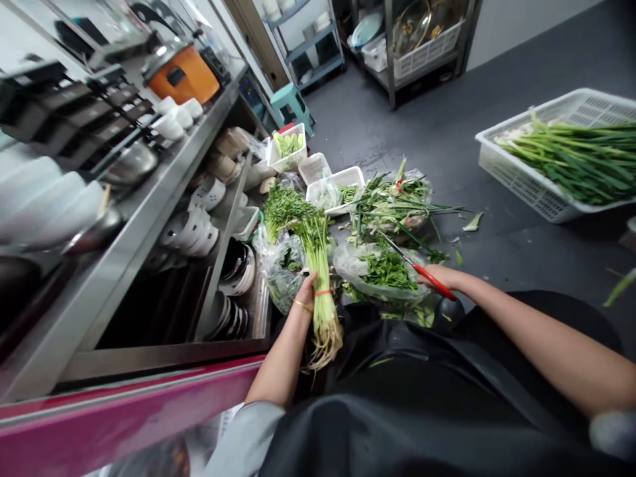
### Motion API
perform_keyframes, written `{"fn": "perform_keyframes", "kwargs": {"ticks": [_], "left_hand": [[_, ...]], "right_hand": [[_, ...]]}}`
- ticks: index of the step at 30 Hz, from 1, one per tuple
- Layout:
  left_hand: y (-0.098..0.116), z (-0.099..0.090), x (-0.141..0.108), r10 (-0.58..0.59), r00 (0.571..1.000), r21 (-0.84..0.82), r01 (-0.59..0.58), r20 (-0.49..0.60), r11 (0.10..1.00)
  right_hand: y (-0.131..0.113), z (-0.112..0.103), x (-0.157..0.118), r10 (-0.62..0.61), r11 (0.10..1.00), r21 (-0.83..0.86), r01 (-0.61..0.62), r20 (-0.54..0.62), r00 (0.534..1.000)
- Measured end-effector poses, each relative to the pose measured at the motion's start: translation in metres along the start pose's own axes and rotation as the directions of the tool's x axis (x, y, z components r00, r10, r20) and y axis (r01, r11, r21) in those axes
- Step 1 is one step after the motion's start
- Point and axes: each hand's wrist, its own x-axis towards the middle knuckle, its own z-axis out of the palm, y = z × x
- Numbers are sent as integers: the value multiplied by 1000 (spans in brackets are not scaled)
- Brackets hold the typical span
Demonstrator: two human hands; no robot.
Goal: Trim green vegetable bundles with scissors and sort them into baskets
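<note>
My left hand is closed round a bunch of leafy greens, tied with a red band, roots towards me and leaves pointing away. In my right hand is a red-handled knife, its narrow blade pointing up and left, apart from the bunch. Between and beyond the hands, a clear plastic bag holds cut green leaves. Behind it lies a heap of long green trimmings. More leafy greens rest on plastic bags beyond my left hand.
A steel shelf unit with bowls and an orange pot runs along the left. At right stands a white basket of green stalks. Small white baskets and a teal stool are farther back.
</note>
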Motion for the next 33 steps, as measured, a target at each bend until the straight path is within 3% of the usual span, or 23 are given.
{"fn": "perform_keyframes", "kwargs": {"ticks": [4, 9, 13, 16, 19, 21, 23, 25, 26, 29, 31, 33], "left_hand": [[-4, 14, 13, 23, 998, -10, -23, 59, 1000], [-29, 37, 10, 138, 987, 145, -148, 80, 978], [-40, 52, 2, 50, 995, 222, -68, 88, 973], [-32, 60, -8, 24, 997, 224, -39, 70, 974], [-4, 62, -11, 219, 975, 117, -220, 26, 968], [19, 59, -5, 463, 886, 4, -463, -35, 886], [40, 55, 4, 582, 806, -63, -590, -108, 805], [52, 54, 16, 570, 799, -82, -591, -191, 802], [53, 56, 22, 547, 800, -80, -579, -247, 811], [40, 70, 35, 552, 747, -64, -614, -371, 787], [23, 85, 34, 627, 713, -39, -670, -316, 742], [8, 100, 25, 714, 680, 11, -723, -168, 691]], "right_hand": [[-20, 6, -2, 25, 999, -23, -28, -139, 990], [-74, -5, -8, 60, 996, -47, -82, -353, 934], [-101, -24, 6, 104, 995, 29, -101, -397, 912], [-87, -42, 21, 150, 988, 80, -132, -286, 946], [-56, -44, 25, 153, 988, 65, -143, -183, 971], [-37, -32, 17, 124, 989, 95, -113, -130, 984], [-27, -11, 0, 132, 968, 230, -104, -107, 986], [-29, 15, -18, 158, 873, 483, -71, -143, 977], [-36, 29, -26, 171, 781, 624, -25, -176, 969], [-75, 58, -38, 166, 357, 920, 164, -235, 958], [-107, 59, -35, 94, 97, 969, 227, -236, 967], [-134, 44, -28, 34, -62, 966, 252, -251, 968]]}}
